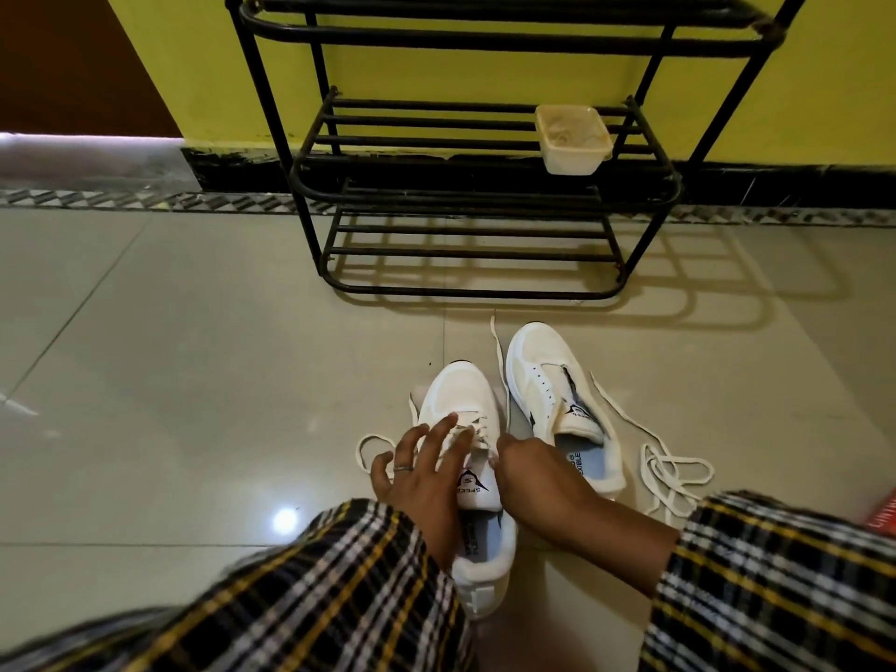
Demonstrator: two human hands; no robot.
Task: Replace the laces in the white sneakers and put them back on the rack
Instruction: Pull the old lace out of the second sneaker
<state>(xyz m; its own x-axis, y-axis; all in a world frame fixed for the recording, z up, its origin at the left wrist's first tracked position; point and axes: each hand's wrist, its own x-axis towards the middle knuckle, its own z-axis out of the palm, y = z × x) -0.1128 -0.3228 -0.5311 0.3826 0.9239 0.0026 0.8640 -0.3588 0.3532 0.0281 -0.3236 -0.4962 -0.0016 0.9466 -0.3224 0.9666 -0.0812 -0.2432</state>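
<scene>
Two white sneakers stand on the tiled floor in front of a black metal shoe rack [310, 186]. The left sneaker [460, 395] is partly laced; the right sneaker [543, 361] has bare eyelets. My left hand [417, 472] rests on the left sneaker with fingers spread straight over its laces. My right hand [528, 472] is curled at that sneaker's right side, pinching a cream lace [499, 366] that runs up between the two sneakers. A loose cream lace [674, 472] lies tangled to the right of the right sneaker.
A translucent plastic tub [572, 138] sits on the rack's middle shelf at the right. A yellow wall with a black skirting stands behind the rack. A red object [885, 516] shows at the right edge. Open floor tiles stretch to the left.
</scene>
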